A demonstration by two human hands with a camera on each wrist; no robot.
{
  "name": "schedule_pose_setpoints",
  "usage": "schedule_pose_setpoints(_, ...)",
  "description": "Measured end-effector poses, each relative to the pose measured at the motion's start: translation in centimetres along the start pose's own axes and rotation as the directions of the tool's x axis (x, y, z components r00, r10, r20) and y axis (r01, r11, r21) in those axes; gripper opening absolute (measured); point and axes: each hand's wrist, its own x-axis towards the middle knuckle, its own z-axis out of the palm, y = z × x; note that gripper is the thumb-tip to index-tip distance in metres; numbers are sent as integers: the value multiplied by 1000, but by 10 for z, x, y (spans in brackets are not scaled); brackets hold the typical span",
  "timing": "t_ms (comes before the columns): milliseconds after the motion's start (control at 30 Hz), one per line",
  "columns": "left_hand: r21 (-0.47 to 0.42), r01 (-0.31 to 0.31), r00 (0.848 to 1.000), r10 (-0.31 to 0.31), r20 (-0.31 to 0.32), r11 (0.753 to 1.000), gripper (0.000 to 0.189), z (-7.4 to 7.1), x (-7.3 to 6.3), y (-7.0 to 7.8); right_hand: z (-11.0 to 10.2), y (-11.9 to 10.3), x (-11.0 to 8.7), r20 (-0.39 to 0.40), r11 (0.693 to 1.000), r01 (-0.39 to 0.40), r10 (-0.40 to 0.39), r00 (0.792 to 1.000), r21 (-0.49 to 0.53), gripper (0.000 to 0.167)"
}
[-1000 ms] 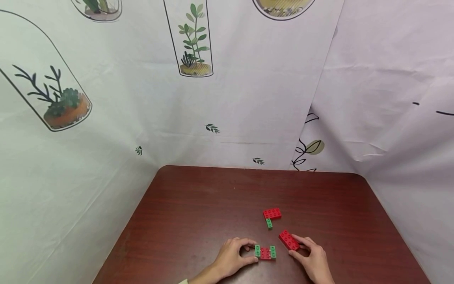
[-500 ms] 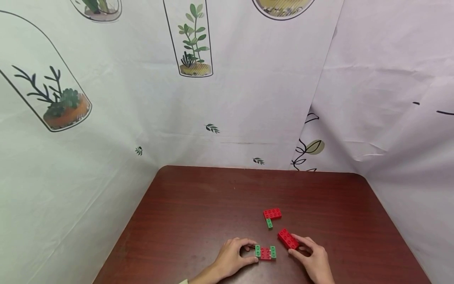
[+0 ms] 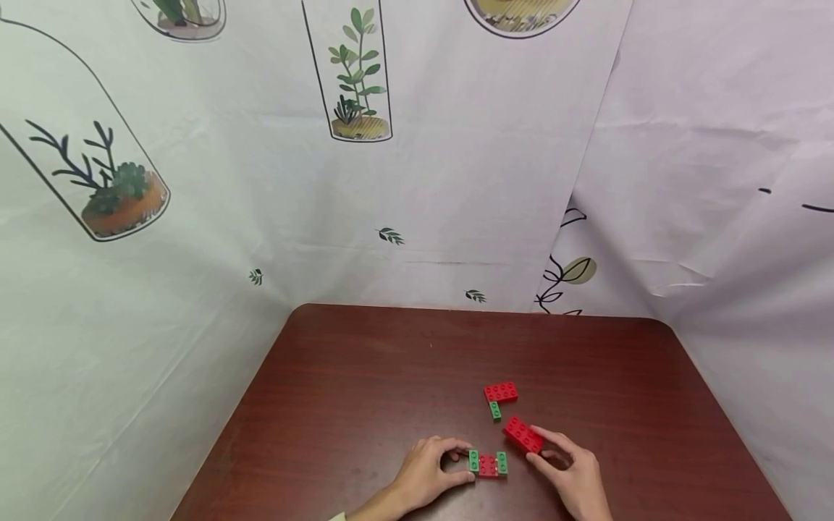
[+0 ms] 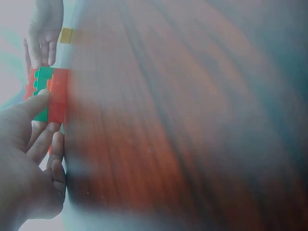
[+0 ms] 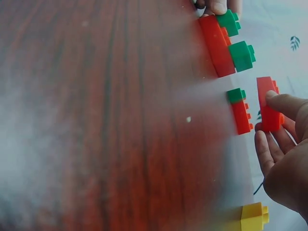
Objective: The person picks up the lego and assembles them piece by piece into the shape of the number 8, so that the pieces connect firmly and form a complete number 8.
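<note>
My left hand [image 3: 425,469] pinches a red brick base [image 3: 487,466] between thumb and fingers at its left end. Two small green bricks stand on that base, a left one [image 3: 473,462] and a right one [image 3: 502,464], with red studs showing between them. Off the table, my right hand [image 3: 573,474] holds a red eight-stud brick [image 3: 523,435] at its right end, thumb on the near side. In the right wrist view this red brick [image 5: 269,103] is gripped by thumb and fingers, with a gap between it and the bricks on the table.
Farther back lies another red brick [image 3: 500,392] with a small green brick [image 3: 495,411] at its near left corner. A yellow brick [image 5: 252,217] rests on the brown table [image 3: 365,362], beyond the red ones in the right wrist view. Printed cloth [image 3: 456,202] hangs around the table.
My right hand has shifted the red brick slightly left and away from me, turning it a little flatter across. The left hand and the base under it have stayed in place.
</note>
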Motion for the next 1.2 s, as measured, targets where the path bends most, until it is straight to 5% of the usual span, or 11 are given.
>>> schedule_pose_setpoints(567,2,-11,1000,11,-6,1000,32,0,0,0,4,-13,3,33,996,-13,10,999,85,42)
schedule_pose_setpoints(900,9,1,1000,-1,-4,1000,32,0,0,0,11,-24,7,123,987,-131,120,985,93,39)
schedule_pose_setpoints(1200,28,-7,1000,8,-10,1000,33,1,0,0,16,-29,5,183,984,-134,112,977,116,41)
